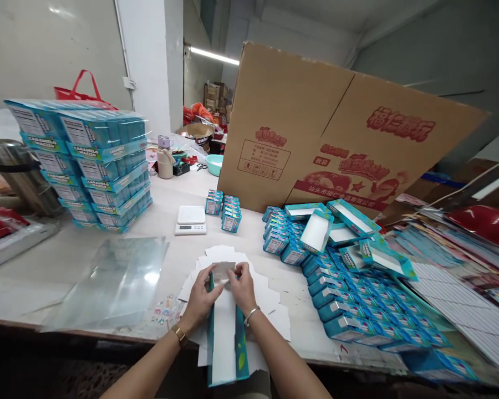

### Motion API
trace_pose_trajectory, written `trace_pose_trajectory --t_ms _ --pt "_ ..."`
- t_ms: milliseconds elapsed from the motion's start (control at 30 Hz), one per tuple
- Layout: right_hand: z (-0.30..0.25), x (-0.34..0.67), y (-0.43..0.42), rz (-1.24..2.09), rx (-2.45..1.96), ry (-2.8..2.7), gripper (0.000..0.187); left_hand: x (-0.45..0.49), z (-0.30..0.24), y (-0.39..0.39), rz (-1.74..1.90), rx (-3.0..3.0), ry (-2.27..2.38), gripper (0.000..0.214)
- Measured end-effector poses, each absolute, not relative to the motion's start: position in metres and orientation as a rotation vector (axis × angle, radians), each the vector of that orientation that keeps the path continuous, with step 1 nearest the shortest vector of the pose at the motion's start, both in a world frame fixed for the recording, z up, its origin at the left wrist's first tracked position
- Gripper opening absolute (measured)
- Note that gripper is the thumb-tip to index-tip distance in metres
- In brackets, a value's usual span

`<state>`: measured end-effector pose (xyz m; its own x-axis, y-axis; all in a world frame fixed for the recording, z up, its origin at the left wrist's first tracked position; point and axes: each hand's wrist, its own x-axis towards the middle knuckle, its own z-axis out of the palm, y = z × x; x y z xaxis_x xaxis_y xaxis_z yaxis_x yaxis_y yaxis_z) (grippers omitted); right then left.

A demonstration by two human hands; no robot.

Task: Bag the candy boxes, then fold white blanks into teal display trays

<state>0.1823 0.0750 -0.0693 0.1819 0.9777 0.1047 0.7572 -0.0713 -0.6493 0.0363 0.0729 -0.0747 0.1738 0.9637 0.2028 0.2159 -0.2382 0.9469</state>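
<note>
Two hands busy | left hand (pixel 202 299), right hand (pixel 242 288) | both grasping half-folded carton (pixel 224 338)

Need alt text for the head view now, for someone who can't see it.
Left hand and right hand pinch the far end of a white, teal-edged carton blank on a worktable. Small teal boxes lie right, wrapped stacks left, a large cardboard box behind.

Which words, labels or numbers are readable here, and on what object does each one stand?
"CARAMELO MACIZO": on the stacked blue packs.
"汕头市" and "板装": on the carton.
Too blurred to read: the carton's big red characters, the small boxes, the scale.
The flat box in the left hand and right hand: no text seen.
</note>
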Motion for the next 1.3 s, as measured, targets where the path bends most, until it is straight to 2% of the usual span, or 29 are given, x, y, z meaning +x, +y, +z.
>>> trace_pose_trajectory --t_ms 100,233,400,567,633,767,900,1000,1133,1300 --pt "-0.07 0.184 0.073 0.613 -1.8 -1.552 0.042 0.034 -0.075 0.069 1.162 1.521 1.146 0.072" --pt "-0.068 0.201 0.076 0.761 -1.661 -1.526 0.052 0.026 -0.07 0.071 1.085 1.574 1.115 0.05" --pt "-0.048 0.224 0.086 1.067 -1.536 -1.924 0.028 0.024 -0.066 0.071 0.97 1.497 1.046 0.059" --pt "-0.021 0.2 0.094 0.59 -1.956 -2.269 0.031 0.034 -0.068 0.069 0.943 1.52 1.106 0.068" --pt "-0.014 0.192 0.097 0.526 -1.982 -2.357 0.027 0.035 -0.07 0.069 0.939 1.536 1.115 0.069" --pt "-0.007 0.195 0.101 0.484 -1.793 -2.64 0.022 0.035 -0.071 0.07 0.959 1.525 1.087 0.066" --pt "-0.014 0.197 0.098 0.07 -1.546 -2.986 0.027 0.034 -0.07 0.072 0.975 1.498 1.08 0.063" --pt "-0.023 0.191 0.096 -0.08 -1.502 -3.058 0.028 0.035 -0.068 0.072 0.97 1.472 1.078 0.061" --pt "-0.027 0.184 0.097 -0.038 -1.533 -3.044 0.03 0.039 -0.067 0.072 0.973 1.444 1.064 0.059" --pt "-0.021 0.192 0.097 0.303 -1.92 -2.724 0.032 0.031 -0.057 0.082 0.774 1.509 1.083 0.074"
